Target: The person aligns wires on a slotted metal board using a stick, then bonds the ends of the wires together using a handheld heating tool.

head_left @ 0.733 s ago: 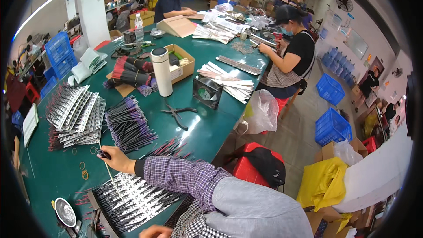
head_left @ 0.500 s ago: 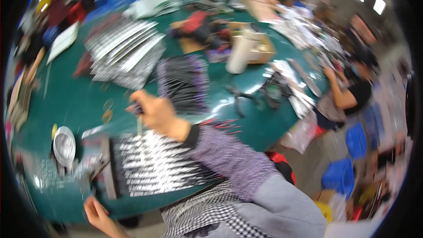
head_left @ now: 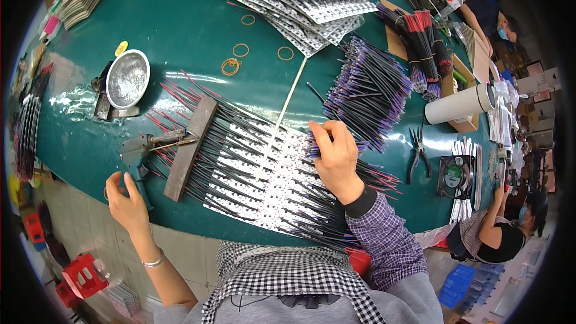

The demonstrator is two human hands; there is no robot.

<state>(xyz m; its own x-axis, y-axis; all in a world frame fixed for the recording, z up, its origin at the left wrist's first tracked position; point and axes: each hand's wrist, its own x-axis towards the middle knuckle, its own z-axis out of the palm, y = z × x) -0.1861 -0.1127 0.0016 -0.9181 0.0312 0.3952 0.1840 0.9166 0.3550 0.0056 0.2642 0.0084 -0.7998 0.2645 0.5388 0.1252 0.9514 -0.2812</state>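
Observation:
White circuit-board panels lie side by side on the green table in front of me, with rows of black wires across them. A dark metal bar rests across the wires on the left. My right hand, at the panels' far right edge, is closed round a small bunch of black wires with purple ends. My left hand hovers by the table's front edge, fingers apart and holding nothing. Beside it lies a soldering gun, its tip pointing at the bar. A thin pale rod crosses above the panels.
A pile of purple-ended black wires lies beyond my right hand, near stacked wired panels. A metal dish, rubber bands, pliers, a fan and a white bottle surround the work. Another person sits at right.
The view has swung and sharpened. My right hand has gone from over the panels' far left part to their right edge. My left hand has come up near the soldering gun.

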